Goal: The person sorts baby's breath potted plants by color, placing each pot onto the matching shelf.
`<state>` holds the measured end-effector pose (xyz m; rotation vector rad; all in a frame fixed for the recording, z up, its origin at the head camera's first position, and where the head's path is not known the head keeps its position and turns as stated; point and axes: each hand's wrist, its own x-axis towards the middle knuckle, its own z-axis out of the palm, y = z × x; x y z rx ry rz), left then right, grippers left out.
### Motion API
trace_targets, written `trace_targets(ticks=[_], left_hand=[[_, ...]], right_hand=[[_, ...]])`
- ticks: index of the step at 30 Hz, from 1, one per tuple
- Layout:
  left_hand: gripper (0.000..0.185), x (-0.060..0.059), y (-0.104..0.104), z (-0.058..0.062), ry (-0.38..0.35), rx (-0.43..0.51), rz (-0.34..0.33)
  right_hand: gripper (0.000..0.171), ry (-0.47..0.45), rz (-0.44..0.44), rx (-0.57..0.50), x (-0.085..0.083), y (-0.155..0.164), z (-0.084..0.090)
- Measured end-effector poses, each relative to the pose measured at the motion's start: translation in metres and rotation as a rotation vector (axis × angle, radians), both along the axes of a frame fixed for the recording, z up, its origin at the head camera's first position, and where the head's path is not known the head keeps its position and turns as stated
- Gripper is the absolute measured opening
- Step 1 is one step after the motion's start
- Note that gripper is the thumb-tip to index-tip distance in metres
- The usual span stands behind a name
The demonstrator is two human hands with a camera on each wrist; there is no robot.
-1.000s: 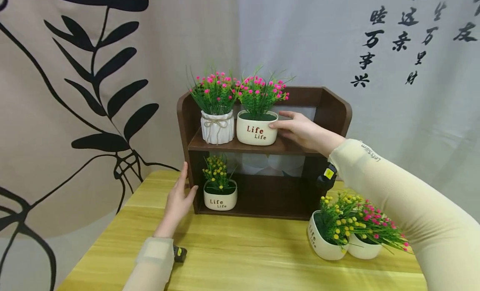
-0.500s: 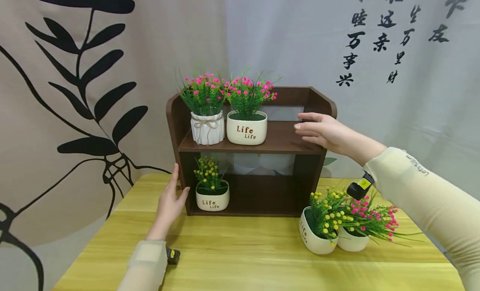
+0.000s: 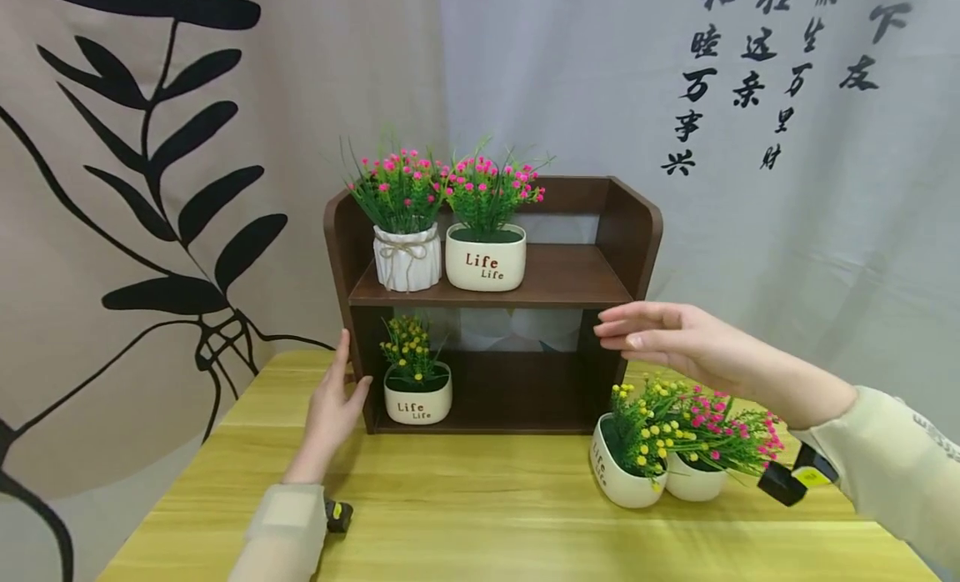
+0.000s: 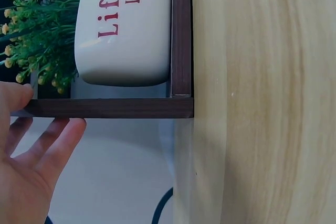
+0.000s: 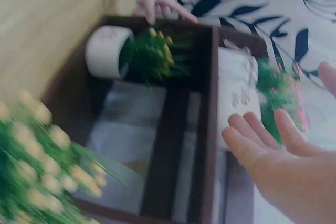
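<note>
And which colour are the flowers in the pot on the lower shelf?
The flowers are yellow; the head view shows this best.

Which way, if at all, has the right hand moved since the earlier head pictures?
Yes: against the brown shelf, the right hand has moved right and down, away from the upper Life pot; its fingers now show before the shelf's right side.

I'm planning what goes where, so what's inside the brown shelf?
In the brown shelf, the upper level holds a white pot and a cream pot; the lower level, a yellow-flowered pot. What lies directly behind them is hidden from the head view.
</note>
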<state>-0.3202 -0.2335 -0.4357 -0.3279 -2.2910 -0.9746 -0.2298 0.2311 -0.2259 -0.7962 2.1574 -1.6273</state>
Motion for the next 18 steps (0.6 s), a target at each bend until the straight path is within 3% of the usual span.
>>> trace_targets(ticks=[8,13,18], left_hand=[[0.089,0.000,0.000,0.004,0.010,-0.005,-0.007],[0.089,0.001,-0.001,0.002,-0.009,-0.003,0.000],[0.089,0.002,0.000,0.000,-0.015,-0.008,0.002]], right_hand=[[0.040,-0.113,0.171,0.087,0.032,-0.014,-0.042],[0.051,-0.214,0.185,0.078,0.043,-0.024,-0.071],[0.066,-0.222,0.197,0.031,0.049,-0.028,-0.108]])
